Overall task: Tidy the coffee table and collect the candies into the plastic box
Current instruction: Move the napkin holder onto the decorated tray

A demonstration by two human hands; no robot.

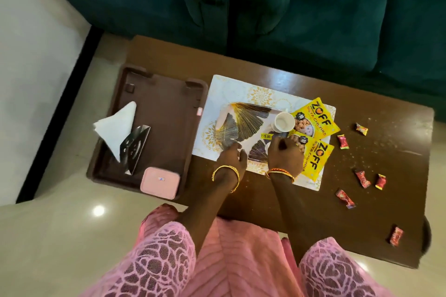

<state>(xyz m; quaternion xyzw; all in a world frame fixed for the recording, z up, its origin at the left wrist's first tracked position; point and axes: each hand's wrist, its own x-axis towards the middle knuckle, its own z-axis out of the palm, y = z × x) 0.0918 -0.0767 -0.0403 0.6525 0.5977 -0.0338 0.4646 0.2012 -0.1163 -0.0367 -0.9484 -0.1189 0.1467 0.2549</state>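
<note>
On the brown bench [277, 200], beside a white placemat [226, 94], the tidying step appears to be in hand rather than the collecting. The left hand [233, 155] is laid on the near edge of a patterned serving plate [243, 120], and the right hand [286, 152] is placed at the plate's right end, just beside a white cup [284, 122] standing on it. The left grip seems closed on the plate's edge; whether the right grip is closed on anything cannot be told, since the fingers are hidden under the hand.

Two yellow snack packets [318, 118] are seen, overlapping the plate and the mat. Six wrapped candies [362, 178] are counted, all loose on the bare bench to the right, well apart from both hands. One pink plastic box [160, 183] is seen, lid shut, at the near corner of a brown tray [169, 108] at the left end, where one napkin holder [134, 148] with white napkins [118, 125] also stands.

Judged from this, no candy has yet been gathered. The next move would call for the plate and cup to be cleared level, so that the cup is not tipped, and then for the box to be opened.
</note>
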